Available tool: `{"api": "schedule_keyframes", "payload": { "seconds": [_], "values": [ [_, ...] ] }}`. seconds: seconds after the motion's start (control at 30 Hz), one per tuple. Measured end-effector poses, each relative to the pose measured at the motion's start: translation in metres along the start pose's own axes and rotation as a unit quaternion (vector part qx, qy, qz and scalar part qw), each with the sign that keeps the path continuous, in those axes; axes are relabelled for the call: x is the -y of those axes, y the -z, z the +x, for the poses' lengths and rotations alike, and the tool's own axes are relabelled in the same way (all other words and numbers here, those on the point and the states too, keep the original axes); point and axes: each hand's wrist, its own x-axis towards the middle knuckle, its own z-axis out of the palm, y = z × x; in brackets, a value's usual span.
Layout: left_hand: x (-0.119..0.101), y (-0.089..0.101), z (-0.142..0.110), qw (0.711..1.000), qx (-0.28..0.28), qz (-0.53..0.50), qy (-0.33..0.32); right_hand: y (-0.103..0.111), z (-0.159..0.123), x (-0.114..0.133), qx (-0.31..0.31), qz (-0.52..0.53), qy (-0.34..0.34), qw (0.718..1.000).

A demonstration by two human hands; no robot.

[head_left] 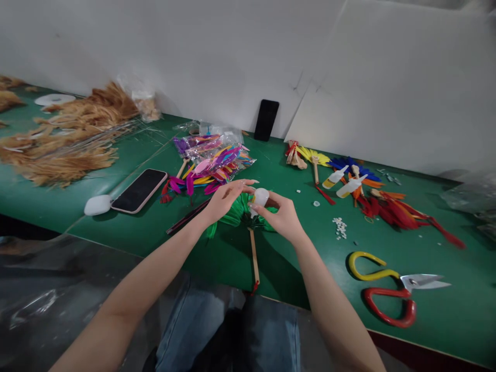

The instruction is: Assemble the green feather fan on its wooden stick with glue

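Note:
My right hand (281, 213) is closed around a small white glue bottle (260, 197), tipped with its base up and its lower end over a green feather fan (232, 212). The fan lies on the table with its wooden handle (253, 256) towards me and a red tassel (254, 287) at the handle's end. My left hand (228, 199) is over the fan's left feathers, fingers stretched out beside the bottle. Whether its fingertips touch the feathers or the bottle I cannot tell. Both hands partly cover the fan.
Scissors (406, 283), white beads (340, 228), two glue bottles (351, 186) and a yellow feather fan (314, 157) lie right. Bagged coloured feathers (213, 155) lie behind my left hand, a phone (139, 191) and white case (97, 205) left. Another phone (266, 120) leans on the wall.

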Motion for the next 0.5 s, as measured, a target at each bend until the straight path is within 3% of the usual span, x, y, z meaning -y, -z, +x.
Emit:
{"api": "schedule_keyframes", "payload": {
  "seconds": [0.2, 0.4, 0.5],
  "values": [
    [0.0001, 0.0003, -0.0011, 0.999, 0.034, -0.007, -0.02, 0.0, -0.0012, 0.0023, 0.006, 0.01, 0.006, 1.0],
    [-0.003, -0.0028, -0.0055, 0.992, 0.097, 0.077, -0.019, 0.0004, -0.0016, -0.0015, 0.023, -0.018, 0.02, 0.999],
    [-0.0045, -0.0055, -0.0064, 0.992, 0.101, 0.081, -0.003, 0.001, -0.0018, -0.001, 0.018, -0.051, 0.038, 0.998]
  ]
}}
